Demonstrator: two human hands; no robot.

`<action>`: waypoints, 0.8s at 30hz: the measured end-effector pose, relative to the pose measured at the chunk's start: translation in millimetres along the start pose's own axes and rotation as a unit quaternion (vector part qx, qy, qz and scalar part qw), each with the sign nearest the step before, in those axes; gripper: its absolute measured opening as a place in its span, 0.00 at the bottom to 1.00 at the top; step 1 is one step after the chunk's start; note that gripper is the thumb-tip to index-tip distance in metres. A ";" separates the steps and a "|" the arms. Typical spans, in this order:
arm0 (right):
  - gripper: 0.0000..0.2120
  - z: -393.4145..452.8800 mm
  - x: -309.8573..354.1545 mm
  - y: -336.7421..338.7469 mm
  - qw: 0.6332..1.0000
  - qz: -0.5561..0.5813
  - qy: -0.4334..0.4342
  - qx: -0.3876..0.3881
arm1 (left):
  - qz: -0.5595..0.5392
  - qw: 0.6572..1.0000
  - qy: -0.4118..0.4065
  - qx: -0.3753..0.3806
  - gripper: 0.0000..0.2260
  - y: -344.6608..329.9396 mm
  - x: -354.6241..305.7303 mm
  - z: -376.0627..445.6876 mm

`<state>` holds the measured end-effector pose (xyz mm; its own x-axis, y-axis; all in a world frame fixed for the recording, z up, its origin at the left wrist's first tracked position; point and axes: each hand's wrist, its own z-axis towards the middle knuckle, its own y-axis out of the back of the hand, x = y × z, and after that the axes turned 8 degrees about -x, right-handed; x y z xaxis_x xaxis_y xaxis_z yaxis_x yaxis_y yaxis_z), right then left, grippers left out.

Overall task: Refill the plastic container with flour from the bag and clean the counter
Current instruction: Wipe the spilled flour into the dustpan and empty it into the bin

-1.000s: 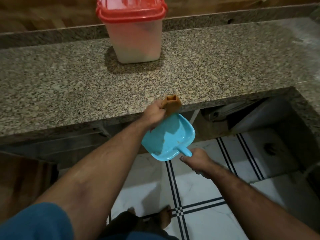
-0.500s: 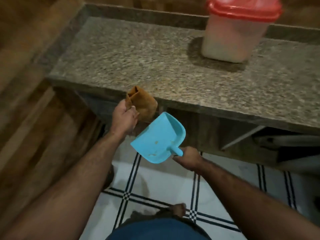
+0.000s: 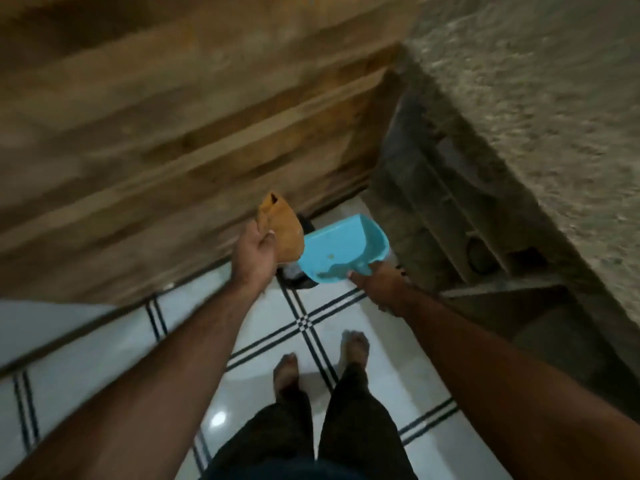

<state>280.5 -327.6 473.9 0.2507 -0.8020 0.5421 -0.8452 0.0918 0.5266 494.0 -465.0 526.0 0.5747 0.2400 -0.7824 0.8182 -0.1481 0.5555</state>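
My left hand (image 3: 255, 255) grips a bunched orange-brown cloth (image 3: 282, 227), held out in front of me. Right beside it, my right hand (image 3: 378, 285) holds the handle of a light blue dustpan (image 3: 343, 250) with a few crumbs in its tray. Both hang over a dark round object on the floor (image 3: 297, 278), mostly hidden behind cloth and pan. The granite counter (image 3: 540, 109) runs along the right edge, blurred. The plastic container and the flour bag are out of view.
A wooden panelled wall (image 3: 166, 126) fills the upper left. Under the counter are dark open shelves (image 3: 450, 209). White floor tiles with black double lines (image 3: 304, 323) lie below, with my bare feet (image 3: 318, 362) on them.
The view has swung left and down, away from the counter and the red-lidded container. Both hands have carried the cloth and dustpan from the counter edge to above the dark object by the wall.
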 end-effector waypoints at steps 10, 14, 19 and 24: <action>0.13 226.7 -6.4 -151.2 0.975 -0.121 -0.119 0.141 | 0.053 0.994 0.072 -0.066 0.11 -54.2 163.6 89.4; 0.17 267.7 -8.9 -179.7 0.965 -0.157 -0.135 0.163 | 0.003 0.982 0.155 -0.106 0.11 -54.5 200.8 83.9; 0.20 272.5 5.7 -202.0 0.954 -0.194 -0.152 0.169 | -0.045 0.957 0.238 -0.157 0.12 -51.5 213.3 61.1; 0.22 262.5 -8.0 -206.4 0.972 -0.169 -0.120 0.108 | -0.094 0.946 0.253 -0.178 0.11 -52.4 203.1 51.9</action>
<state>328.9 -495.1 189.0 0.4361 -0.8815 0.1809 -0.8199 -0.3063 0.4836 568.8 -458.3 323.3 0.2632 0.6727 -0.6916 0.7954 0.2544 0.5501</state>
